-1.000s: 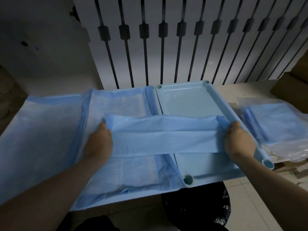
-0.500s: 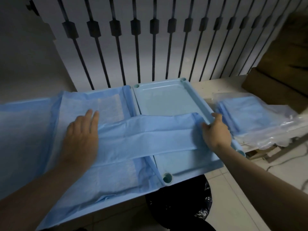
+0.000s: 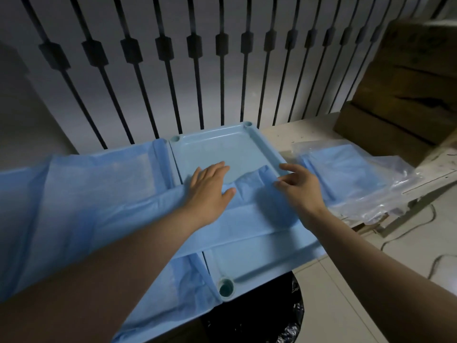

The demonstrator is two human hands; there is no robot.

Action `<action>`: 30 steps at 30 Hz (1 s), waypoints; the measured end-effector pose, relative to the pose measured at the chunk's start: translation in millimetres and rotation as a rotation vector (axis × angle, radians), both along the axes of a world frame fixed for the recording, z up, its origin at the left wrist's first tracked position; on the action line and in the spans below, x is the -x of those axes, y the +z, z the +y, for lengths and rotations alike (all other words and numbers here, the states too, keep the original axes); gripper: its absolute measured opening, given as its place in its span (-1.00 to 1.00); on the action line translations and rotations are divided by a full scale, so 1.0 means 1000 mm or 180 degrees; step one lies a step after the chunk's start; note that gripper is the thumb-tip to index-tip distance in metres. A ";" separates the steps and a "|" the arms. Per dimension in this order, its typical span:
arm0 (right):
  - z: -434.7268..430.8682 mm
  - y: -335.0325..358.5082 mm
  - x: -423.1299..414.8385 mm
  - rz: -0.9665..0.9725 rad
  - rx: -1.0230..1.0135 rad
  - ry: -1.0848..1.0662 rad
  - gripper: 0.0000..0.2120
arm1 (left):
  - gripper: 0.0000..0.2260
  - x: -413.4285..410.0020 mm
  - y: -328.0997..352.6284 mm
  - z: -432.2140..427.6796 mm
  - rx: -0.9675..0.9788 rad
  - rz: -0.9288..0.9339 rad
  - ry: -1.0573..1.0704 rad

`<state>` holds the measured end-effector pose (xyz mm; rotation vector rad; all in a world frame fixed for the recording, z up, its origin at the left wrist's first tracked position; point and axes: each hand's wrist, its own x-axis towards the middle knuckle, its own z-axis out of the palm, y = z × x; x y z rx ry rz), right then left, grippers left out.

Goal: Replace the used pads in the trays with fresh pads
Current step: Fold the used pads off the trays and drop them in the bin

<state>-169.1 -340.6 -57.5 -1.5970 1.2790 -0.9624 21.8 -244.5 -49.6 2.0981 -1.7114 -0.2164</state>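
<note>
Blue pad (image 3: 247,219): thin, soft and papery, folded into a long band. It lies crosswise over the middle of the bare tray, and its left end runs out over the spread pad next door. Its far edge is rumpled up between my hands.
My left hand (image 3: 210,186): palm down and flat on the band, fingers straight and close together. The fingertips reach past the pad's far edge onto the tray floor, and nothing is gripped.
My right hand (image 3: 299,186): over the band's right end, just inside the tray's right rim. The fingers are loosely spread and slightly bent, and pinch nothing that I can see. Whether the thumb touches the pad, I cannot tell.
Bare tray (image 3: 210,152): pale blue plastic, shallow, with a raised rim and a round socket at each visible corner. Its near end overhangs the table edge.
Spread pad (image 3: 103,174): same blue, opened out flat to the left, touching the tray's left side.
Packet (image 3: 346,177): folded blue pads in clear crinkled plastic, just right of the tray.
Table (image 3: 304,132): pale, scuffed and speckled.
Boxes (image 3: 408,78): brown cardboard, stacked at the far right.
Bars (image 3: 195,48): dark vertical rods against a white wall behind.
Bin bag (image 3: 259,320): black and glossy, below the tray's near end.
Floor (image 3: 346,305): light tiles in dim light.
</note>
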 end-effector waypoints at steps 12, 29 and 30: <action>0.012 0.011 0.014 -0.0096 0.0377 0.0299 -0.80 | -0.93 0.023 0.009 -0.059 0.0123 0.1884 -0.0166; 0.011 0.012 -0.002 0.2029 0.2223 -0.0401 -0.78 | -0.92 0.044 0.010 -0.047 0.0307 0.1643 0.0046; 0.009 0.014 0.000 0.2038 0.2141 -0.0483 -0.79 | -0.92 0.045 0.010 -0.046 0.0300 0.1622 0.0065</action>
